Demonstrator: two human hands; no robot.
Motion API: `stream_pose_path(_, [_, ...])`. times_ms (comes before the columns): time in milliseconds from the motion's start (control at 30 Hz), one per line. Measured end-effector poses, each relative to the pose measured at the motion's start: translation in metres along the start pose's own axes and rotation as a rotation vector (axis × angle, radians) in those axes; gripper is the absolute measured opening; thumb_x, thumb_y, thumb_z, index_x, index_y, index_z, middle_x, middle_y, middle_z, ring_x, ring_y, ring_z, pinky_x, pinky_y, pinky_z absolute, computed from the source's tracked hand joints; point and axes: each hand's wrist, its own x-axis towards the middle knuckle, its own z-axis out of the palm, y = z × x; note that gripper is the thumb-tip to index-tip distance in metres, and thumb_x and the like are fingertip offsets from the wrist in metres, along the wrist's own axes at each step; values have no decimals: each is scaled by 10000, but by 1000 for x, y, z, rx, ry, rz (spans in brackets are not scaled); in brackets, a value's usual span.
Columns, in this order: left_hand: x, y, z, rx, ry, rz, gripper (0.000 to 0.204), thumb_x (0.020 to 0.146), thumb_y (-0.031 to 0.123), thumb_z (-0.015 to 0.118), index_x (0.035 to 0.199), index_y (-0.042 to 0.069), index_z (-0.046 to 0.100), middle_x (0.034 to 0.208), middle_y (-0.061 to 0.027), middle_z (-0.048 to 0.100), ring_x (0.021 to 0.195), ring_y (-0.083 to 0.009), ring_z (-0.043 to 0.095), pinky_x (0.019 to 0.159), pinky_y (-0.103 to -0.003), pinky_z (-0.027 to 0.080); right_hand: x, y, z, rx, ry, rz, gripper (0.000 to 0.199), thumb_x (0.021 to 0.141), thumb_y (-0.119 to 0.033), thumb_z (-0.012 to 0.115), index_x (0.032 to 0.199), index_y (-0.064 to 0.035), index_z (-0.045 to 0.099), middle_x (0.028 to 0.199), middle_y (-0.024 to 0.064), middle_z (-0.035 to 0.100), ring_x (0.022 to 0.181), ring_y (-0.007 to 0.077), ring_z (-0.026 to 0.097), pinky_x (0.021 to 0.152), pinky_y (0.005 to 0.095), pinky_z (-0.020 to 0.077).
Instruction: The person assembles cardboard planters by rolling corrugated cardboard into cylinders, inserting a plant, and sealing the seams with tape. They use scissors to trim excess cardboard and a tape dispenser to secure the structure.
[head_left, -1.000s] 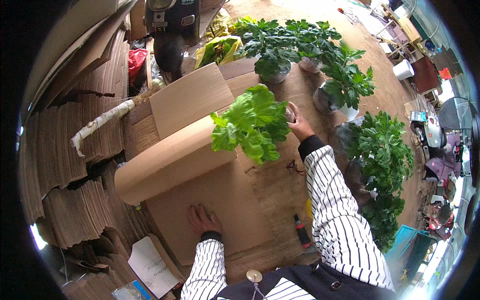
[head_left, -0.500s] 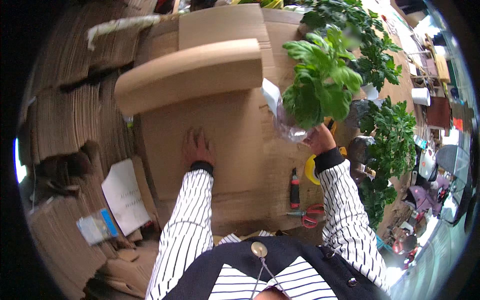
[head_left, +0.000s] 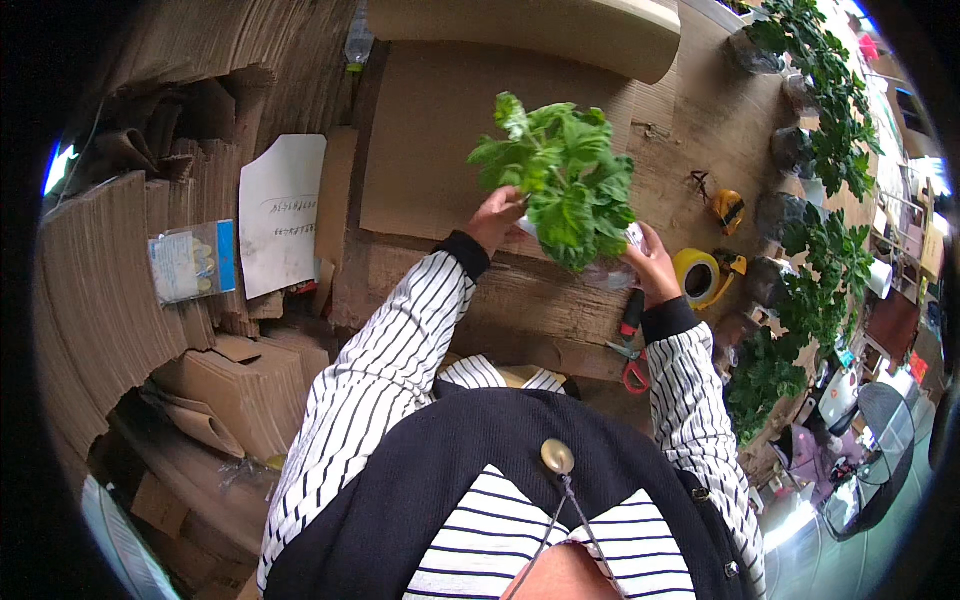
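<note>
Holding the leafy plant above the bench, the left hand and right hand clasp its clear-wrapped base; supporting it from beneath would spare the stems.

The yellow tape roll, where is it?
In the head view the yellow tape roll lies on the cardboard-covered table, just right of the right hand holding the leafy plant.
</note>
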Motion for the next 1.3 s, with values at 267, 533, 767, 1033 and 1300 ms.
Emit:
stream_pose_path(267, [15,-61,-42,-10,154,244,647,841,98,669,1390,-26,349,1115,-143,582,883,-198,594,775,-336,498,31,16,-6,-237,44,-139,742,753,-231,774,1331,88,435,1217,164,596,1090,211,589,919,307,477])
stream_pose_path(533, [-103,-38,-135,167,427,232,394,872,-11,544,1264,32,534,1141,-55,613,964,-138,590,778,-294,495,36,-16,23,-1061,253,-47,874,651,-567,734,1395,-192,469,1203,269,590,1111,401,592,951,446,479])
stream_pose_path(767, [-155,-67,-100,141,159,36,302,882,68,567,1178,19,601,1060,-43,637,896,-111,584,800,-268,481,10,-44,80,-1289,372,115,935,674,-675,695,1439,-227,399,1359,253,438,1245,429,467,1011,494,419])
stream_pose_path(1033, [-147,-42,-8,-166,-238,-77,292,881,17,555,1172,23,571,1125,-44,598,1024,-148,573,955,-318,443,-71,-27,82,-1192,144,-568,747,750,-366,801,1348,-75,461,1304,236,516,1188,388,521,1001,454,443])
stream_pose_path(1300, [-119,-53,67,-169,-187,134,289,927,60,586,1215,72,566,1033,-40,627,948,-148,607,890,-314,495,-88,65,19,-286,-258,-53,685,745,-17,730,1371,4,452,1259,120,588,1142,205,564,974,339,456])
